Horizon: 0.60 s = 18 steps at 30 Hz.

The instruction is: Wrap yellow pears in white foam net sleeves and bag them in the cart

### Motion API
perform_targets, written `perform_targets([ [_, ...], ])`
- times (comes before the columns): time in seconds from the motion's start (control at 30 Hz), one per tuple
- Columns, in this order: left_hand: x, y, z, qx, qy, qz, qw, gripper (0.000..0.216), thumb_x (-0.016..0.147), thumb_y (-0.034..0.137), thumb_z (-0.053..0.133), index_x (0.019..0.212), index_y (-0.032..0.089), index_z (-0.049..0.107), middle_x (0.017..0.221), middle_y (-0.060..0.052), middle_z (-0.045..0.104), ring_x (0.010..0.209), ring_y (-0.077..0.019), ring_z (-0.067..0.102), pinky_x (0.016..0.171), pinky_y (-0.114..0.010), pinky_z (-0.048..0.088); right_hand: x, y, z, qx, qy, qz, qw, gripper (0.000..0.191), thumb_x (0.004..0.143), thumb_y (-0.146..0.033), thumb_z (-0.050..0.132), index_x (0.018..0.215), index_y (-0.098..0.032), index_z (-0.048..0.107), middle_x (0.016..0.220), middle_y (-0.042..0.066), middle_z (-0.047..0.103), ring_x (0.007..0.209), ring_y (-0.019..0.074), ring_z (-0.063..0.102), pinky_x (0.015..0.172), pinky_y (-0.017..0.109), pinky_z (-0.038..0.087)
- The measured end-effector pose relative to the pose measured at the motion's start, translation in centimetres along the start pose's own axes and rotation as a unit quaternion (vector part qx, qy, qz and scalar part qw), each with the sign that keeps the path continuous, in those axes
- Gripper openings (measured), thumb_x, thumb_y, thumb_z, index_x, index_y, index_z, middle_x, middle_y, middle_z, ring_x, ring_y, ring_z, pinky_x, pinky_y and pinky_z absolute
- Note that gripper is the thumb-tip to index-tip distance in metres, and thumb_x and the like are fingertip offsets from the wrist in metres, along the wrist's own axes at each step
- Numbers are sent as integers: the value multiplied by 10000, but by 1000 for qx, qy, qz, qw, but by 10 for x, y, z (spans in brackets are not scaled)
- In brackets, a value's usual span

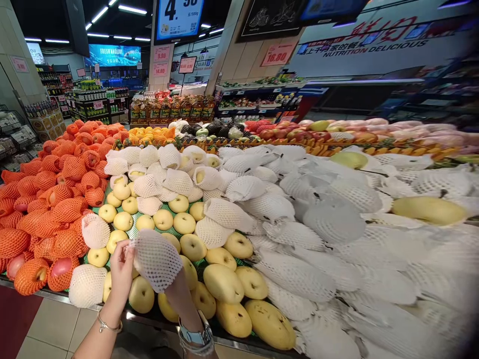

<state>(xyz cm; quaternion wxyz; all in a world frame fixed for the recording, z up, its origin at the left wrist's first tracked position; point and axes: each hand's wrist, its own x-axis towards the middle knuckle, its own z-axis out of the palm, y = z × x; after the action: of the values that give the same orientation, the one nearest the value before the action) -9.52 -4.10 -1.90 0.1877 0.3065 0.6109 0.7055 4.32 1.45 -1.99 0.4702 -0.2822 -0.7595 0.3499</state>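
My left hand (pixel 122 262) pinches the upper left edge of a white foam fruit net (pixel 156 258) between thumb and fingers. My right hand (pixel 177 290) reaches up into or behind that net. The mesh hides its fingers, so I cannot see whether they hold a fruit. Bare yellow pears (pixel 141 294) lie below and around both hands on a green mat (pixel 132 229). Beside my left wrist rests a pear-sized white foam net (pixel 88 285), with another foam-wrapped fruit (pixel 96 231) above it.
Apples in orange nets (pixel 71 209) are heaped on the left. Foam-wrapped fruits (pixel 228 214) lie behind the bare pears. Long yellow melons (pixel 271 324) and many white-wrapped ones (pixel 299 269) fill the right. The stand's metal front edge (pixel 145 319) runs beneath my forearms.
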Motion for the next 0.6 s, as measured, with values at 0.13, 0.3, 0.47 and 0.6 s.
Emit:
perform_targets([
  [0.13, -2, 7, 0, -47, -146, -50, 987, 500, 735, 403, 775, 1174, 208, 636, 1209, -93, 689, 1181, -302, 612, 1035, -390, 467, 5, 3, -3, -37, -28, -42, 998, 417, 904, -368, 594, 1313, -299, 547, 1138, 93, 727, 1160, 323, 675, 1025, 487, 555],
  [0.3, 4, 3, 3, -60, -147, -99, 982, 510, 675, 332, 798, 1135, 182, 637, 1120, -95, 723, 1111, -306, 654, 1017, -426, 494, 14, -6, -5, -44, -136, -12, 990, 332, 920, -199, 541, 1226, -286, 634, 1204, 80, 721, 1256, 279, 622, 1103, 452, 497],
  [0.47, 9, -15, -8, -135, -60, -218, 965, 586, 662, 378, 826, 1183, 205, 621, 1222, -104, 703, 1173, -298, 650, 991, -388, 529, 8, -15, -27, -59, -182, 19, 981, 206, 889, -134, 563, 938, -278, 703, 901, 30, 771, 881, 245, 761, 779, 363, 659],
  [0.6, 8, -16, -14, -173, -31, -262, 949, 547, 749, 442, 765, 1234, 246, 605, 1380, -115, 627, 1262, -294, 610, 1003, -383, 543, 5, -10, -30, -18, -120, -38, 992, 305, 959, -155, 459, 1052, -245, 735, 1074, 56, 772, 1005, 207, 742, 877, 326, 628],
])
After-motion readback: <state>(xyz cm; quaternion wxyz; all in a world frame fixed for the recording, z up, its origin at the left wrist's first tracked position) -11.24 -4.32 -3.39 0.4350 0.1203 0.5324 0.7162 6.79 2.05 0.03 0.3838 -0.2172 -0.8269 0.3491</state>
